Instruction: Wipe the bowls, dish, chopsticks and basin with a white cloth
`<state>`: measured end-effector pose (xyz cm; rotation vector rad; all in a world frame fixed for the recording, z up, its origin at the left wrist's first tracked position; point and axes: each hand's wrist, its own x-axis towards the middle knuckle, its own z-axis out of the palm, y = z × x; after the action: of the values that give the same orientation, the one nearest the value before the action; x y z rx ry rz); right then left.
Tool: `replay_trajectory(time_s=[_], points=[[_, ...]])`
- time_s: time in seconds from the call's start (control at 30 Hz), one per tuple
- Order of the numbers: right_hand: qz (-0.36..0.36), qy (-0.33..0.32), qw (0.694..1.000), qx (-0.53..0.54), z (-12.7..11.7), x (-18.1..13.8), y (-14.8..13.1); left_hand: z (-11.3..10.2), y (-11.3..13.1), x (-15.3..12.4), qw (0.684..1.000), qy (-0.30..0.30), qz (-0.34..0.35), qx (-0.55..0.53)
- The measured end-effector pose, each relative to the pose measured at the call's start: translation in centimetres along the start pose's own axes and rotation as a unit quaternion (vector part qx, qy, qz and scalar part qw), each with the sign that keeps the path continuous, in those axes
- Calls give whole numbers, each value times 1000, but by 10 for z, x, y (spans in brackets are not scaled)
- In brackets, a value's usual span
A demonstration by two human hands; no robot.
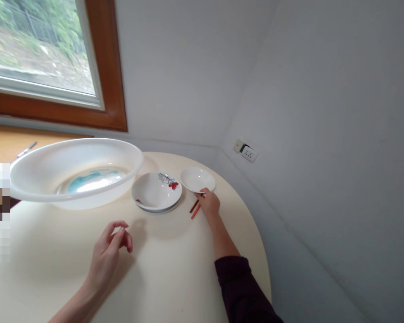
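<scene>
My right hand [210, 202] is closed on the near rim of a small white plate [197, 179], which lies towards the far right edge of the round table. Partly hidden beneath that hand are two chopsticks [195, 211], one dark red and one orange-red. Left of the plate sits a stack of white dishes [156, 192]; the top one has a red flower and grey scrollwork on its rim. Nearer to me, my left hand [112, 240] hovers over the table with loosely curled fingers and holds nothing.
A large translucent white plastic basin [77, 172] stands at the left, with a blue pattern on its bottom. The cream tabletop [175, 273] has a curved right edge. Beyond are a wall with a socket [249, 153], a brown-framed window and a pen-like object [27, 149].
</scene>
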<state>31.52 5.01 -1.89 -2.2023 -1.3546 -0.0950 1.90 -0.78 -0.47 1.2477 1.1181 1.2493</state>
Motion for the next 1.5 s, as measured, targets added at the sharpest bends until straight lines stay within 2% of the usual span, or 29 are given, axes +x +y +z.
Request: replay_trajectory(time_s=[0.23,0.57,0.9,1.5], points=[[-18,0,999,38,5,2,4,0,1,-1,1000,4,-2,2],[-9,-14,994,104,6,4,2,-2,0,-1,1000,3,-8,2],[-17,0,986,165,11,3,6,-1,5,-2,1000,12,-8,-4],[-72,106,976,174,9,-2,2,0,6,-1,1000,6,4,3]])
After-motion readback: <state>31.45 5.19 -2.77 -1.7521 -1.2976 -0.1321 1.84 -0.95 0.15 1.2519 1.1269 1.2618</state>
